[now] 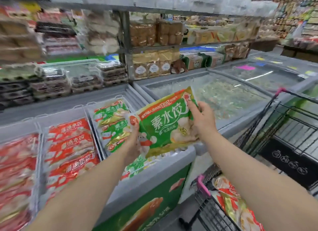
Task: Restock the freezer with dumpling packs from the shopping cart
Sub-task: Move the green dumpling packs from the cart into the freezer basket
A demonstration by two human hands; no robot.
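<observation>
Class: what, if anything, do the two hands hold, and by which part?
Both hold one green dumpling pack: the left hand grips its left end, the right hand its upper right edge.

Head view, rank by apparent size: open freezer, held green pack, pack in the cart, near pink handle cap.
1. open freezer
2. held green pack
3. pack in the cart, partly hidden by the right arm, so its true extent is unsure
4. near pink handle cap

One wide head-worn view looks forward and down from close above the freezer (146, 177), shelves (126, 41) behind, cart (289, 160) lower right.
</observation>
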